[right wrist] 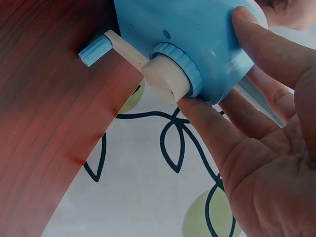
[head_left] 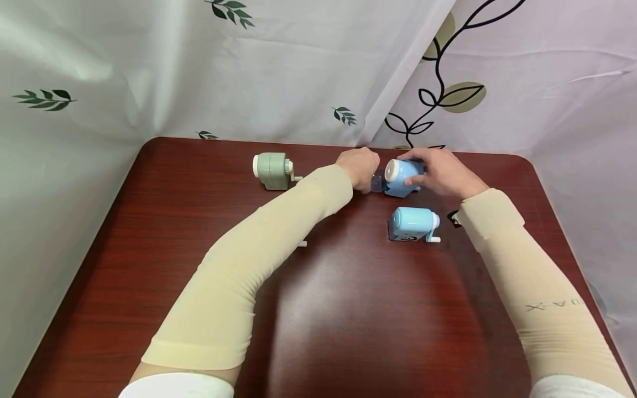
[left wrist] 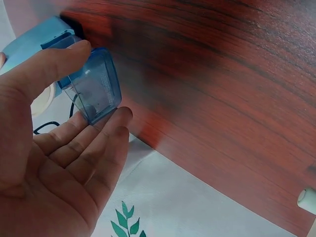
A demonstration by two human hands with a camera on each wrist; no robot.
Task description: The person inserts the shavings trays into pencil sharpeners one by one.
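Near the table's back edge, my right hand (head_left: 443,172) grips a blue hand-crank pencil sharpener (head_left: 397,187), thumb on one side and fingers on the other. Its crank handle (right wrist: 96,51) and ribbed dial show in the right wrist view. On its left, my left hand (head_left: 359,168) pinches a clear blue shavings drawer (left wrist: 101,84) between thumb and fingers. The drawer sticks out from the sharpener's body; whether its inner end is still inside is hard to tell. Just in front stands a second, lighter blue pencil sharpener (head_left: 412,222), touched by neither hand.
A green pencil sharpener (head_left: 272,170) stands back left of the left forearm. A small white handle end (head_left: 302,244) pokes out past the left sleeve, the rest hidden. A small dark item (head_left: 453,219) lies partly under the right sleeve. A patterned curtain (head_left: 278,83) hangs behind the table.
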